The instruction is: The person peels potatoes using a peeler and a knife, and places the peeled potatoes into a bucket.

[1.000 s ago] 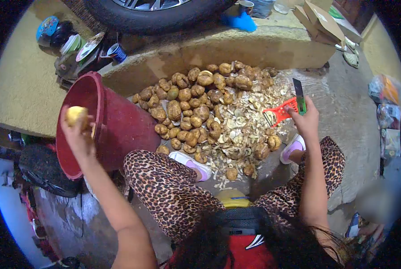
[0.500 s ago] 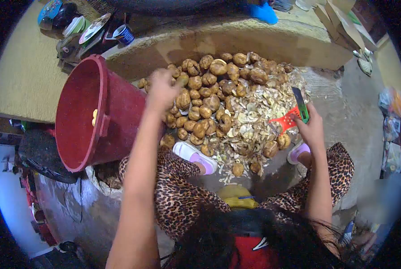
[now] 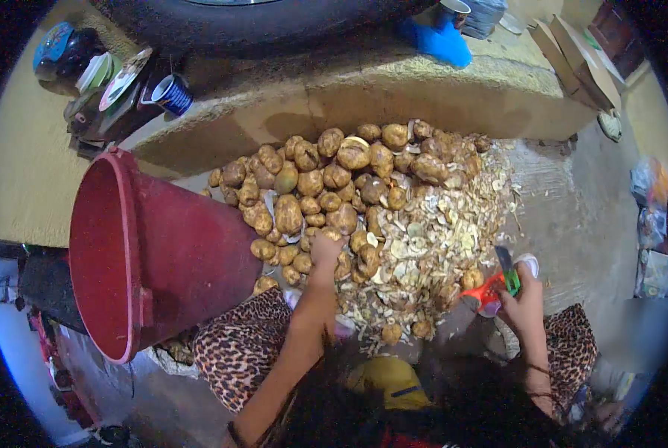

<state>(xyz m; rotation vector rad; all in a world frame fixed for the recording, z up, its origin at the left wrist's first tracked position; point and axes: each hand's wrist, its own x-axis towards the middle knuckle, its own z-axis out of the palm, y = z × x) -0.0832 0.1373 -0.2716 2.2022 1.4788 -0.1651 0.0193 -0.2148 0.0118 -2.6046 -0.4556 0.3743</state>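
My left hand (image 3: 325, 248) reaches down into a heap of brown, lumpy potatoes (image 3: 289, 215). Its fingers close around a potato (image 3: 334, 234) and are partly hidden by it. Off to the right, my right hand (image 3: 526, 302) grips an orange peeler (image 3: 486, 293) together with a green-handled knife (image 3: 511, 279), whose dark blade points up and away. Pale peelings (image 3: 416, 243) lie heaped between the two hands, with a few potatoes along their near edge.
A large red bucket (image 3: 192, 261) lies tilted left of the potatoes, its mouth facing left. Behind the heap runs a low concrete ledge (image 3: 424, 104), bearing a tire (image 3: 274, 31), a blue mug (image 3: 172, 95) and a blue plastic bag (image 3: 442, 46). Cardboard (image 3: 577, 63) stands at far right.
My left hand has come from the heap's far left edge to nearer its middle, onto a potato. My right hand still holds peeler and knife, now lower in view. The camera view has shifted.
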